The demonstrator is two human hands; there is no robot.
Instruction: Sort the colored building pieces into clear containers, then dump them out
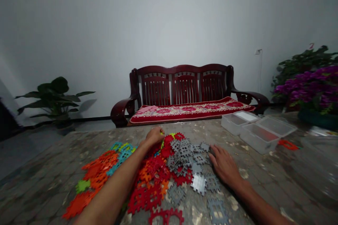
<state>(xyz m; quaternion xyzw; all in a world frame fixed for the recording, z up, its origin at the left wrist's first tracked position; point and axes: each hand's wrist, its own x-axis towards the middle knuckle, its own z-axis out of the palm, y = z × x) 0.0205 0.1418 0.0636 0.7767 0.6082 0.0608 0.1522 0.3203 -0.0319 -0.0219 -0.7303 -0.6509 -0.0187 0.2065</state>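
Note:
Flat plastic interlocking tiles with notched edges lie in a loose heap before me: grey tiles (185,147) on the right, red tiles (155,168) in the middle. Orange tiles (99,168) and blue tiles (123,156) spread to the left, with a lime-green tile (83,185) among the orange ones. My left hand (155,136) is over the far side of the heap, fingers curled in; a bit of yellow-green shows at them, but what they hold is unclear. My right hand (224,164) lies palm down at the grey tiles' right edge, fingers stretched out.
Clear plastic boxes (260,137) with lids stand at the table's far right, an orange-red piece (289,144) near them. Purple flowers (314,84) in a pot are at the right edge. Behind the table (206,130) is a wooden bench (185,84); a leafy plant (56,98) stands left.

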